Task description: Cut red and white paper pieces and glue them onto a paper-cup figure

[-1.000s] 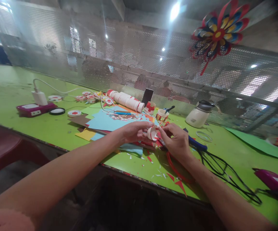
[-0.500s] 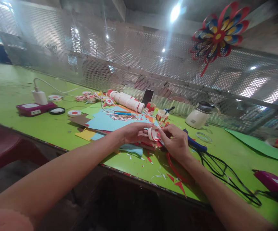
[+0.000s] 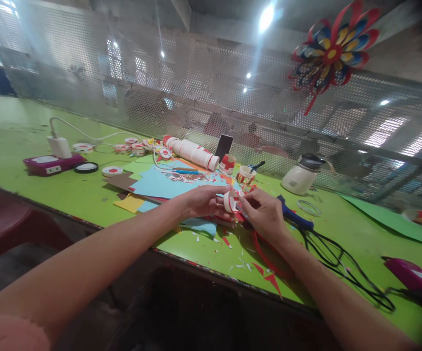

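A small white and red paper ring (image 3: 229,201) is held in the air over the scrap-strewn front of the table, its open end facing me. My left hand (image 3: 205,201) grips it from the left, with the fingers curled behind and under it. Thumb and index finger of my right hand (image 3: 264,209) are pinched at the ring's right edge, where red bits show. A thin greyish sliver lies under that thumb, too small to make out. Just beyond my hands are a light blue paper sheet (image 3: 152,184) and a pile of paper snippets (image 3: 187,176).
A blue glue gun (image 3: 295,216) with a black cord lies right of my right hand. Farther back are a long white paper roll (image 3: 192,153), a phone (image 3: 224,147) and a white kettle (image 3: 301,176). A purple power strip (image 3: 52,164) sits left.
My right hand has shifted slightly left and down at the ring's edge. The ring has turned a little and its opening shows more. My left hand is nearly still.
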Action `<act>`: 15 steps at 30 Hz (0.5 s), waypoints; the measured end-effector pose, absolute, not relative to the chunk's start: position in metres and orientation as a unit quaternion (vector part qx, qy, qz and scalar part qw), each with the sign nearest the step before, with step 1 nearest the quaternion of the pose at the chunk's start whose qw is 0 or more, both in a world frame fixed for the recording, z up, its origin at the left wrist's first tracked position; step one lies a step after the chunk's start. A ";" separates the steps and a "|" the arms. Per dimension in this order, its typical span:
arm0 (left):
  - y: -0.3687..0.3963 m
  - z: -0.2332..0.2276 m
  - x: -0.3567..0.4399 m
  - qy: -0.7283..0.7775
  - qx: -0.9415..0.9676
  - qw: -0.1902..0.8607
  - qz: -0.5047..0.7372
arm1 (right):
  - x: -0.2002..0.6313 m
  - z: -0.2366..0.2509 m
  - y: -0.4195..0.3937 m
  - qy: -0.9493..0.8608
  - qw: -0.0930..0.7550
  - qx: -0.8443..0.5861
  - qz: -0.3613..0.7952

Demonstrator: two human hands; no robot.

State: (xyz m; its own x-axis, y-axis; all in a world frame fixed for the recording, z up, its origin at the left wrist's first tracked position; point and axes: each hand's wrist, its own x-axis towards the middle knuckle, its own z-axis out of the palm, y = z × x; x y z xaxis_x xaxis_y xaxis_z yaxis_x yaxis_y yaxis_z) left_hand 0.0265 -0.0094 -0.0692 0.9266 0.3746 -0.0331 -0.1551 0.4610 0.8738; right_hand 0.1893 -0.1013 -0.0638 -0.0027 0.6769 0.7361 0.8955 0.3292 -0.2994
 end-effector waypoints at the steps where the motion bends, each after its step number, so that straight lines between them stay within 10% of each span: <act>1: -0.009 -0.070 0.027 0.111 0.495 0.847 0.158 | 0.189 -0.064 -0.101 -0.696 0.423 -0.567 -0.127; 15: -0.005 -0.071 0.027 0.099 0.495 0.846 0.171 | 0.191 -0.055 -0.103 -0.652 0.465 -0.595 -0.072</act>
State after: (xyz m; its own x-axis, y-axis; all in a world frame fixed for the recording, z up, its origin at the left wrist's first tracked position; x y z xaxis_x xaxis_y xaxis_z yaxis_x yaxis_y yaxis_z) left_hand 0.0272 -0.0055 -0.0715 0.9218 0.3877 0.0007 -0.1909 0.4523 0.8712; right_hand 0.1905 -0.1035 -0.0550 0.1403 0.7083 0.6918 0.8429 0.2811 -0.4588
